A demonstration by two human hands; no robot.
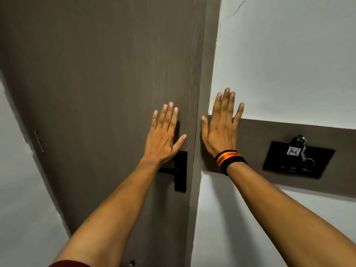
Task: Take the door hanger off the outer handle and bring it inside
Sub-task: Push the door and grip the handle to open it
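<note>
Both hands were raised flat, fingers spread and holding nothing, in front of a closed grey-brown door (100,93): the left hand (163,137) over the door panel just above the black inner handle (180,170), the right hand (221,128) over the door frame and the grey wall band (269,135) beside it. Whether the palms actually touched those surfaces could not be told. The door hanger was not in view; by the task's wording it hung on the outer handle, on the far side of the shut door, so it lay out of reach of either grip, with the full thickness of the door between. A hanger of this kind was likely a light, thin card or plastic tag, somewhat flexible and easily creased or torn at its hook hole, best taken by its flat body just below the loop and lifted off rather than pulled. The door would probably have to be opened by the inner handle first. On the wall to the right, a black switch panel (279,160) held a key card with a tag (293,151). A striped band (229,158) circled the right wrist.
</note>
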